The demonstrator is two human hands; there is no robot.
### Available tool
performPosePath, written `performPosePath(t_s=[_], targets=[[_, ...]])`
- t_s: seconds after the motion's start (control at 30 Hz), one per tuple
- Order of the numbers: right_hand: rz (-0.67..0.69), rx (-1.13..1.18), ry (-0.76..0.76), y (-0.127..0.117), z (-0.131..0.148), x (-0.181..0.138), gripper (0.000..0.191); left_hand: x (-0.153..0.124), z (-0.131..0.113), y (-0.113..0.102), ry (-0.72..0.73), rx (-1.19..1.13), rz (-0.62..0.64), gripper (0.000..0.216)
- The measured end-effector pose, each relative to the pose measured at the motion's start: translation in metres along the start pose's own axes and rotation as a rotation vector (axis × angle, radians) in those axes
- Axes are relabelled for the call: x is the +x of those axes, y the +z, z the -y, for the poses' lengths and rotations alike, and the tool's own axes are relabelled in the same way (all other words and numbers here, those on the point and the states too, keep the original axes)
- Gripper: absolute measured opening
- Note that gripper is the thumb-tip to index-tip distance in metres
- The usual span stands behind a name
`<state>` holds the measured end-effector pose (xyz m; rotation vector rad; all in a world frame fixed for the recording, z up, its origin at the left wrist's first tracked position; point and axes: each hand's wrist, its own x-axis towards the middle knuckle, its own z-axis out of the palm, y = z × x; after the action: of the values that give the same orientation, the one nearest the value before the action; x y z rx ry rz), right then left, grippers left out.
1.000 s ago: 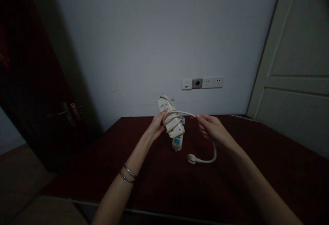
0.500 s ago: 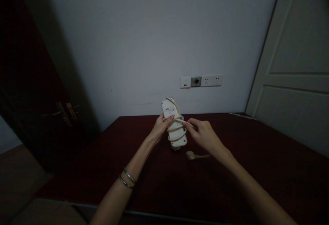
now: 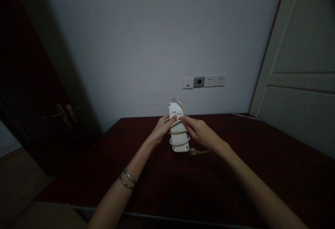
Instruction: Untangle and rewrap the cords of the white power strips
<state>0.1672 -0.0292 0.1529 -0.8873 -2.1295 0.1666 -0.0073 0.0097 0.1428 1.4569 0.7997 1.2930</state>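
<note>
Room, apparently in a home: dark-red worktop point(image 3: 167, 187), six o'clock; wall sockets point(image 3: 214, 80), two o'clock; dark door point(image 3: 28, 82) with lever handle point(image 3: 62, 115), nine o'clock.

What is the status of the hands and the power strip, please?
Left hand gripping white power strip. Right hand pinching cord, looped around strip. Plug beside strip's lower end, possibly in the way.

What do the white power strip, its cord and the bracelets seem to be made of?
Power strip: probably hard plastic, white and smooth, with a moulded, round-cornered body.
Cord: likely flexible plastic or rubber, off-white, since it bends in loops around the strip.
Bracelets: apparently silvery metal, because they glint; which metal, I cannot tell.
</note>
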Motion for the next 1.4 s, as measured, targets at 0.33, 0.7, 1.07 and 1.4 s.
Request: performPosePath(t_s=[0.33, 0.7, 1.07, 1.4], targets=[[-0.116, 0.119, 0.102, -0.007, -0.012, 0.017, 0.01, 0.002, -0.016, -0.013, 0.327, 0.624, -0.114, 0.034], [-0.102, 0.004, 0.046, -0.006, 0.013, 0.021, 0.007, -0.006, -0.047, -0.006, 0.511, 0.606, 0.144, 0.01], [-0.125, 0.278, 0.143, -0.015, 0.01, 0.013, 0.013, 0.003, -0.036, -0.015, 0.356, 0.528, 0.235, 0.022], [-0.233, 0.511, 0.259, -0.011, -0.017, -0.008, 0.013, 0.016, -0.01, -0.03, 0.417, -0.009, -0.159, 0.018]])
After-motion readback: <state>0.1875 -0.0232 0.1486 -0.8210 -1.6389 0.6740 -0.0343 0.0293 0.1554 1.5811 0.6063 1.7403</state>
